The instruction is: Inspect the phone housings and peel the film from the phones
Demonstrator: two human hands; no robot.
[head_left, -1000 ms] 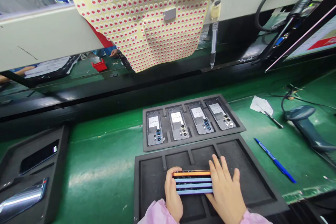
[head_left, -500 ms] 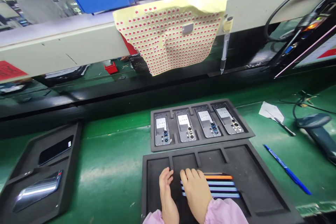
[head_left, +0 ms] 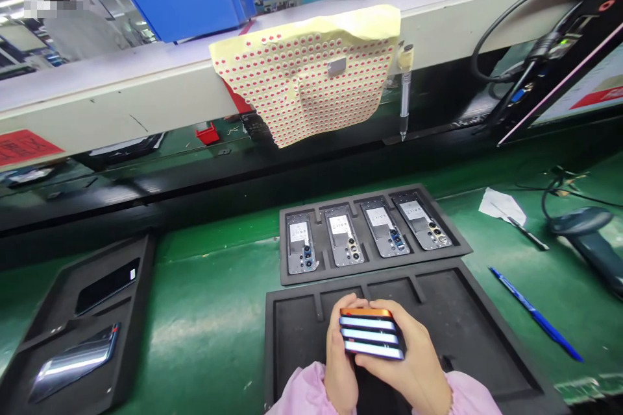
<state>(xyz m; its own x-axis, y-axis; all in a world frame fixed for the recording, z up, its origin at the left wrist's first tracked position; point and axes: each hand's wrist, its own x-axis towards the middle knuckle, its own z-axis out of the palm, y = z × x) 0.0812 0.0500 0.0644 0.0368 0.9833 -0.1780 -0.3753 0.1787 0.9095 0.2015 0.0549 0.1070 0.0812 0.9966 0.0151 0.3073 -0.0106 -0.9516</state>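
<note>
A stack of several smartphones point(head_left: 372, 334), one with an orange edge and the others pale blue, is held between my two hands above the near black foam tray point(head_left: 292, 292). My left hand point(head_left: 341, 360) presses along the left side, fingers wrapped round the far end. My right hand point(head_left: 413, 353) grips the right side, its thumb at the near edge. Behind, a second foam tray point(head_left: 321, 266) carries several phones with exposed inner backs, such as the leftmost phone point(head_left: 302, 243), their camera lenses showing.
At left, a dark tray point(head_left: 129, 337) holds two glossy phones. To the right lie a blue pen point(head_left: 535, 314), a white scrap with tweezers point(head_left: 503, 207) and a barcode scanner point(head_left: 584, 233). A yellow sticker sheet point(head_left: 311, 91) hangs from the shelf edge; a screen point(head_left: 579, 91) stands right.
Both hands have closed round the phone stack, which is now lifted off the tray and turned so that its short ends face me. Before, only my right hand lay over it. The view shifted slightly.
</note>
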